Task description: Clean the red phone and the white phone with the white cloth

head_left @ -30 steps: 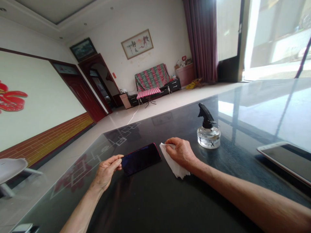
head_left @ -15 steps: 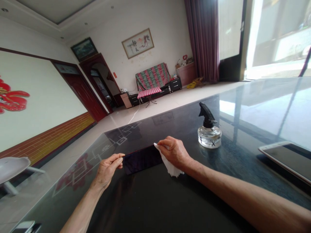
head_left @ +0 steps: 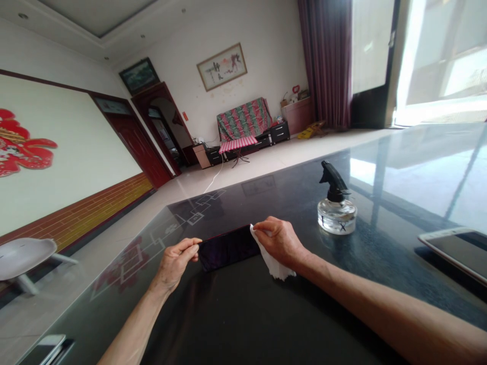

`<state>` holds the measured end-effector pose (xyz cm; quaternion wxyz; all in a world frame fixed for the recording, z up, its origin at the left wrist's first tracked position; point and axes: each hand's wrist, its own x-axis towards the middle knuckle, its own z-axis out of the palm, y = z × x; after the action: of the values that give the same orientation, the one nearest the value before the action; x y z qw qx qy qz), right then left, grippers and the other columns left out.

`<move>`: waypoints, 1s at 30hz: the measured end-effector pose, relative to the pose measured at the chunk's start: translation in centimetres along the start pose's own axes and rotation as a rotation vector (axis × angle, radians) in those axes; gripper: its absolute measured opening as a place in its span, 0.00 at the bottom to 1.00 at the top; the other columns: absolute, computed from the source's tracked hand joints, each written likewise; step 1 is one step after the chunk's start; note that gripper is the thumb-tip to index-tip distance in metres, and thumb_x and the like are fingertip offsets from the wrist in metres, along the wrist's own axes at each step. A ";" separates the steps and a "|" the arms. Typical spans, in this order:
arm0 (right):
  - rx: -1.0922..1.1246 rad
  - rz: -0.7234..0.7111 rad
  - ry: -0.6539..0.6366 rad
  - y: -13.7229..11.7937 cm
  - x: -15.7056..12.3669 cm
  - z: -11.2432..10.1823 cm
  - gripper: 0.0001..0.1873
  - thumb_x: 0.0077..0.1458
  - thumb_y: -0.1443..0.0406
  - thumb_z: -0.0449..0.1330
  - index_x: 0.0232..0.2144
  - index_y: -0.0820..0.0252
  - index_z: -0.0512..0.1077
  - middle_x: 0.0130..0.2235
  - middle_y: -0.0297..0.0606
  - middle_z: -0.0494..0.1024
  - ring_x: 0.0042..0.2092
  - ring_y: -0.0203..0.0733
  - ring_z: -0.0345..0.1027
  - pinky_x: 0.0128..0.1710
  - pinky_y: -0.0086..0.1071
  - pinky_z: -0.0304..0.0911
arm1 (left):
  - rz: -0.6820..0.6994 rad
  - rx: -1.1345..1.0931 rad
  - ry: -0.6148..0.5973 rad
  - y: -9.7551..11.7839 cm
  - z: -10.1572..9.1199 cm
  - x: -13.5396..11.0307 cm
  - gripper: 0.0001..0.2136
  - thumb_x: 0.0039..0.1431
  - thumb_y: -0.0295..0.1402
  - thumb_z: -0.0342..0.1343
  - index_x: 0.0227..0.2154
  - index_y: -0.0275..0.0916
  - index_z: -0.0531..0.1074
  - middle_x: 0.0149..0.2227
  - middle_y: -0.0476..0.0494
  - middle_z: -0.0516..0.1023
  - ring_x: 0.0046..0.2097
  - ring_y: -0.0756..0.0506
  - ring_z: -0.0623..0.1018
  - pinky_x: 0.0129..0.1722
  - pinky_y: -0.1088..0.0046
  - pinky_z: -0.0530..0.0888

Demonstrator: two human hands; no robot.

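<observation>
A dark phone (head_left: 230, 249) with a black, glossy screen is held up just above the black tabletop, its long side running left to right. My left hand (head_left: 175, 264) pinches its left end between thumb and fingers. At the other end, my right hand (head_left: 280, 241) is closed on a white tissue (head_left: 277, 265), pressed against the phone's upper right corner. The tissue's loose part hangs below my right hand, with a ragged lower edge. My right fingertips are partly hidden by the tissue.
A clear spray bottle (head_left: 337, 215) with a black trigger head stands right of my right hand. A white-edged phone or tablet (head_left: 462, 251) lies at the right, and another pale phone (head_left: 44, 350) at the lower left. The glossy black table (head_left: 243, 324) reflects the window. A stool (head_left: 26, 257) stands left.
The whole view has shifted slightly, so everything sits a little further right. Both hands keep their grips on the phone and the tissue; little else differs.
</observation>
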<state>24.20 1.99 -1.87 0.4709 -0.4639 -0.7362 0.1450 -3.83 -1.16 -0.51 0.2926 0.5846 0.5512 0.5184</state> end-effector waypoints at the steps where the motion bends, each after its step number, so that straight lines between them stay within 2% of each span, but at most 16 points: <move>1: -0.006 0.001 -0.018 0.1 -0.1 -0.1 0.10 0.52 0.67 0.57 0.31 0.58 0.80 0.29 0.36 0.76 0.30 0.37 0.71 0.34 0.27 0.62 | 0.000 -0.002 -0.001 -0.1 0.0 0.0 0.11 0.43 0.36 0.63 0.31 0.36 0.79 0.23 0.50 0.73 0.25 0.52 0.69 0.26 0.79 0.70; 9: -0.069 -0.018 -0.213 0.7 0.2 -1.6 0.10 0.46 0.70 0.58 0.27 0.56 0.80 0.30 0.36 0.80 0.32 0.39 0.73 0.35 0.26 0.63 | -0.018 0.012 0.012 -0.6 -0.2 0.1 0.12 0.44 0.36 0.63 0.32 0.35 0.78 0.24 0.49 0.73 0.26 0.52 0.70 0.26 0.79 0.70; 15: -0.154 0.042 -0.176 1.0 0.5 -2.0 0.14 0.50 0.67 0.54 0.32 0.58 0.80 0.32 0.41 0.80 0.34 0.43 0.73 0.38 0.30 0.63 | -0.025 0.003 0.021 -0.5 -0.2 0.1 0.13 0.42 0.36 0.64 0.31 0.35 0.78 0.25 0.49 0.74 0.25 0.52 0.70 0.26 0.78 0.70; 22: -0.145 -0.004 -0.205 0.6 -0.1 -1.1 0.14 0.51 0.66 0.54 0.34 0.55 0.80 0.33 0.38 0.79 0.34 0.39 0.72 0.38 0.27 0.62 | -0.025 -0.012 0.015 -0.7 -0.4 0.2 0.13 0.42 0.36 0.64 0.32 0.35 0.78 0.24 0.49 0.74 0.26 0.52 0.70 0.27 0.78 0.70; 30: -0.129 -0.059 -0.196 0.5 -0.4 -1.0 0.14 0.52 0.66 0.54 0.34 0.56 0.79 0.33 0.37 0.77 0.33 0.37 0.71 0.36 0.27 0.61 | -0.012 -0.017 0.001 -0.6 -0.3 0.2 0.12 0.43 0.36 0.64 0.32 0.35 0.78 0.24 0.49 0.73 0.25 0.52 0.69 0.26 0.78 0.69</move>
<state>25.35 1.74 -1.90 0.3698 -0.4550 -0.7999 0.1282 -4.37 -0.90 -0.96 0.3004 0.5785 0.5503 0.5217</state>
